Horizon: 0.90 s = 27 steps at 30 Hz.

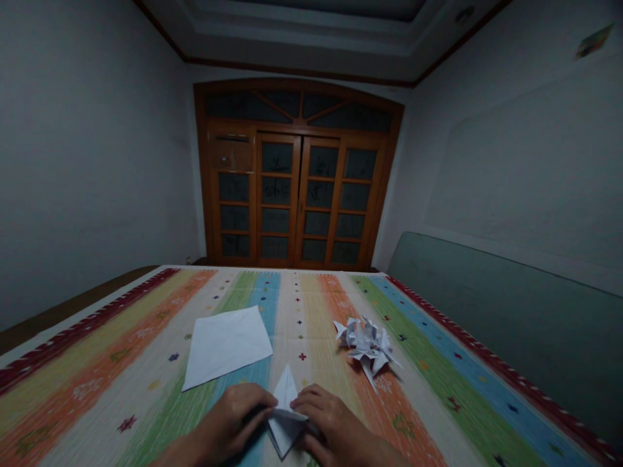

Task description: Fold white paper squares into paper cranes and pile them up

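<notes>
Near the front edge of the view, a partly folded piece of white paper (286, 433) points away from me with a narrow tip. My left hand (238, 415) pinches its left side between thumb and fingers. On the other side my right hand (333, 421) grips the paper, its fingers curled over a raised flap. Some of the right fingers are hidden behind the paper. Off to the left lies a flat white paper sheet (228, 347), apart from both hands. A pile of folded white paper pieces (368, 344) sits beyond my right hand.
A tablecloth with coloured stripes (160, 350) covers the table. Along the right side stands a pale green panel (487, 305) close to the table edge. Wooden doors with glass panes (299, 194) are in the far wall.
</notes>
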Each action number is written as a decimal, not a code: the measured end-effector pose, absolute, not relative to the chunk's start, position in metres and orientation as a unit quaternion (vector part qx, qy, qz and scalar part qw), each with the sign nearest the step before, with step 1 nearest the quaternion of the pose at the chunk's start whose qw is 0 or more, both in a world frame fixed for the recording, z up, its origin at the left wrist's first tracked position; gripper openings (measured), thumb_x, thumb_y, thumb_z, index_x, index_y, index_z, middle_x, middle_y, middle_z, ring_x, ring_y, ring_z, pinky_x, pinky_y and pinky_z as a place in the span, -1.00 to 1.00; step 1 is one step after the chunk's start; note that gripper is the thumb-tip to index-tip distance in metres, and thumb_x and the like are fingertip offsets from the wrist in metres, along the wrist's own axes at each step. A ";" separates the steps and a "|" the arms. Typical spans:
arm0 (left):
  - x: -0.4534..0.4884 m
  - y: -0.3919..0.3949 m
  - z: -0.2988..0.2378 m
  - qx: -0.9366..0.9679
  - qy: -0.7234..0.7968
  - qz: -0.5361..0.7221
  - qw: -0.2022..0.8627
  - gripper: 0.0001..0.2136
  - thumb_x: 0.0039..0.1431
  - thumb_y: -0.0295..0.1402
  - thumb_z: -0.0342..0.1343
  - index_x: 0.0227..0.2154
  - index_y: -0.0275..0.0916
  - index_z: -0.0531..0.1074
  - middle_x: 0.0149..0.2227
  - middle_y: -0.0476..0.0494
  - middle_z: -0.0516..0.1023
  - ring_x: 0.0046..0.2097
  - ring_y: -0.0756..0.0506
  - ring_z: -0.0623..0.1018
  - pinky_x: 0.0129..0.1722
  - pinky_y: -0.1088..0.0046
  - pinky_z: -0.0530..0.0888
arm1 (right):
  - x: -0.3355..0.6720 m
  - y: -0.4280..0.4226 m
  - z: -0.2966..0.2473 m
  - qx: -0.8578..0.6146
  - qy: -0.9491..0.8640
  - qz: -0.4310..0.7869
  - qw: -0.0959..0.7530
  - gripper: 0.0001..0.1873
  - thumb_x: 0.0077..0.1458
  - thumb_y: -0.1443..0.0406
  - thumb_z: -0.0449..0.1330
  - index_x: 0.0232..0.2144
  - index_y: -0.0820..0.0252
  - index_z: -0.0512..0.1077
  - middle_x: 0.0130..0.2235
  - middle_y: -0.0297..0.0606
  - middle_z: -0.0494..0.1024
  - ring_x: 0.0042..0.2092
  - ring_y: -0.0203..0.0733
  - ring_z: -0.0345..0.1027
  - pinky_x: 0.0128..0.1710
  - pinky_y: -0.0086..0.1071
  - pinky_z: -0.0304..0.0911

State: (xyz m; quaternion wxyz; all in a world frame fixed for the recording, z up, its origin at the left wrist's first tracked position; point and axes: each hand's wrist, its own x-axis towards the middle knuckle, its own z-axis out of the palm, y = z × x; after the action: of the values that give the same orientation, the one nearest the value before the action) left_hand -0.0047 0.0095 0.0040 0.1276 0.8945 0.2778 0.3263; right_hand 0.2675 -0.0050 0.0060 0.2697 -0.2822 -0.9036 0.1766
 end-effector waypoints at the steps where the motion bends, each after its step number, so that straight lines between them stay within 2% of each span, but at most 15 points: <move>1: -0.004 0.008 0.004 0.893 0.280 0.324 0.142 -0.84 0.41 -0.45 0.07 -0.08 -0.14 0.52 -0.18 -0.12 0.70 -0.15 -0.13 0.67 -0.11 0.40 0.53 | 0.268 -0.004 0.005 -0.281 -0.906 0.172 0.267 -0.57 0.02 0.45 0.18 -0.03 0.17 0.51 -0.03 -0.12 0.62 0.04 -0.02 0.43 0.10 -0.21 0.38; 4: -0.001 0.004 0.004 0.881 0.296 0.323 0.179 -0.83 0.36 -0.47 0.11 -0.09 -0.13 0.54 -0.16 -0.10 0.70 -0.12 -0.14 0.67 -0.06 0.39 0.52 | 0.268 -0.002 0.000 -0.261 -0.915 0.149 0.270 -0.53 -0.02 0.48 0.14 -0.03 0.16 0.51 -0.03 -0.14 0.63 0.03 -0.03 0.43 0.08 -0.23 0.38; 8: -0.002 0.002 0.003 0.868 0.299 0.339 0.203 -0.83 0.34 -0.47 0.11 -0.13 -0.14 0.55 -0.15 -0.11 0.70 -0.09 -0.15 0.66 -0.01 0.35 0.51 | 0.266 0.001 -0.005 -0.236 -0.925 0.100 0.282 -0.63 0.07 0.43 0.16 -0.05 0.19 0.51 -0.06 -0.11 0.66 -0.02 -0.01 0.46 0.04 -0.22 0.41; 14: -0.001 0.000 0.016 0.890 0.231 0.333 0.208 -0.59 0.09 -0.62 0.05 -0.02 -0.15 0.48 0.00 -0.19 0.62 0.05 -0.23 0.57 0.11 0.16 0.46 | 0.265 0.001 -0.006 -0.238 -0.924 0.048 0.296 -0.74 0.23 0.40 0.13 -0.05 0.19 0.49 -0.14 -0.11 0.68 -0.13 -0.04 0.50 -0.11 -0.27 0.44; 16: 0.003 0.001 0.020 0.898 0.242 0.317 0.188 -0.56 0.09 -0.65 0.05 0.00 -0.14 0.48 0.09 -0.22 0.57 0.12 -0.25 0.52 0.15 0.12 0.43 | 0.266 0.001 -0.007 -0.237 -0.920 0.034 0.311 -0.75 0.25 0.41 0.10 -0.07 0.19 0.49 -0.19 -0.12 0.69 -0.18 -0.04 0.51 -0.18 -0.29 0.44; 19: 0.007 0.005 0.017 0.899 0.246 0.323 0.162 -0.68 0.21 -0.63 0.09 -0.07 -0.14 0.51 0.01 -0.21 0.61 0.05 -0.23 0.55 0.05 0.19 0.49 | 0.266 0.002 -0.007 -0.231 -0.910 0.019 0.343 -0.76 0.28 0.43 0.06 -0.10 0.19 0.49 -0.25 -0.13 0.67 -0.24 -0.06 0.51 -0.26 -0.30 0.42; 22: 0.007 0.011 0.009 0.891 0.231 0.366 0.139 -0.68 0.27 -0.62 0.05 -0.05 -0.13 0.52 -0.15 -0.16 0.66 -0.08 -0.18 0.60 -0.09 0.30 0.54 | 0.265 0.003 -0.006 -0.222 -0.892 0.015 0.393 -0.75 0.33 0.41 0.01 -0.10 0.18 0.47 -0.29 -0.12 0.65 -0.27 -0.07 0.50 -0.28 -0.30 0.41; 27: 0.010 0.010 0.007 0.847 0.246 0.453 0.128 -0.72 0.32 -0.58 0.04 -0.10 -0.11 0.57 -0.24 -0.11 0.70 -0.20 -0.13 0.65 -0.20 0.41 0.56 | 0.264 0.004 -0.005 -0.192 -0.873 0.019 0.448 -0.73 0.41 0.21 0.03 0.03 0.18 0.39 -0.23 -0.08 0.66 -0.24 -0.04 0.53 -0.25 -0.27 0.42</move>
State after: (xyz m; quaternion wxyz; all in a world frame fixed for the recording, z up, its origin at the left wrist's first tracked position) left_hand 0.0097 0.0102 0.0066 0.1283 0.8471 0.2458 0.4534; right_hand 0.2640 0.0045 -0.0049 0.4482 -0.1921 -0.8728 0.0192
